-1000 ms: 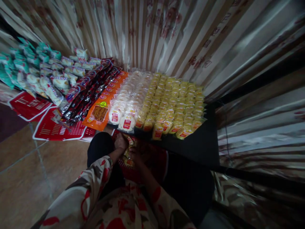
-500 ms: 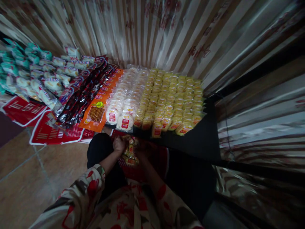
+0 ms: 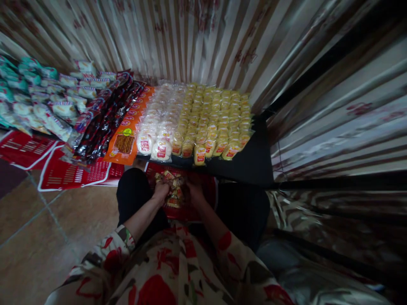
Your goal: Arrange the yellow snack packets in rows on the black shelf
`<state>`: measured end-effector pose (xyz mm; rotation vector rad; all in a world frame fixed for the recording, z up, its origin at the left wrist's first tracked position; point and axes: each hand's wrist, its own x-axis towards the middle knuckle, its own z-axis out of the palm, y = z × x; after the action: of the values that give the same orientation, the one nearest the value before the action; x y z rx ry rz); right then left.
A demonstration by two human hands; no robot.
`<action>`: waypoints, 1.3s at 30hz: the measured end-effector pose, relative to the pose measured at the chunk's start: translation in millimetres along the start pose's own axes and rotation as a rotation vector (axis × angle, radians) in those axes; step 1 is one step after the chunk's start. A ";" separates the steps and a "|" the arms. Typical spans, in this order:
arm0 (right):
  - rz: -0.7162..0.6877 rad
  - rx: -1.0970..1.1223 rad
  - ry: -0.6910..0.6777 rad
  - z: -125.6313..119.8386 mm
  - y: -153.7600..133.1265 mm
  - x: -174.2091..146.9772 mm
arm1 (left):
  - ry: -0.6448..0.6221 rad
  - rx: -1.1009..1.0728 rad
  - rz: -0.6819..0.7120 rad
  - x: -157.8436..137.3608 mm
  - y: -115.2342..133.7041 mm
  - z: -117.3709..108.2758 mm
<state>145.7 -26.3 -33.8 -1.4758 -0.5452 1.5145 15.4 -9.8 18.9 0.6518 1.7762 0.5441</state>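
Two hands are working at one heap of small gold-wrapped packets point(image 3: 174, 188), the centre of the clock used here; the packets are overlapping too closely to count. The left hand point(image 3: 161, 191) is touching the heap at 9 o'clock with fingers curling, the right hand point(image 3: 194, 190) is lying at 3 o'clock in shadow; whether either is closing on a packet cannot be told. One orange pouch point(image 3: 122, 144), showing brown sticks on its front, is lying at 11 o'clock. Two columns of white round pieces point(image 3: 161, 149) in clear wrappers are running toward 12, and several rows of yellow packets point(image 3: 216, 123) are filling 1 o'clock. Dark red packets point(image 3: 104, 114), blue-striped white packets point(image 3: 59, 108) and teal packets point(image 3: 30, 76), uncounted, are lying toward 10. Two red slotted panels point(image 3: 76, 171) with white edges are hanging at 9; a third red piece point(image 3: 208, 190) is spreading beneath the heap, whether as container or sheet being unclear. A black tabletop point(image 3: 254, 165) is carrying the rows; a striped curtain point(image 3: 190, 46) is hanging behind at 12, and a tiled floor point(image 3: 41, 228) is showing between 8 and 9.
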 end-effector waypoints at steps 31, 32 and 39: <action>-0.167 0.146 -0.153 -44.7 -93.1 -87.1 | -0.165 0.076 1.013 -75.8 23.2 -14.4; -0.167 0.129 -0.165 -47.1 -95.1 -88.2 | -0.167 0.099 1.034 -75.1 27.0 -12.4; -0.265 -0.102 -0.318 -68.0 -110.4 -88.4 | -0.282 0.208 1.157 -78.8 57.2 11.1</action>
<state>230.4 -66.3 92.2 -1.1863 -0.9796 1.5329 53.7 -19.6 108.5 1.8194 1.0547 0.9604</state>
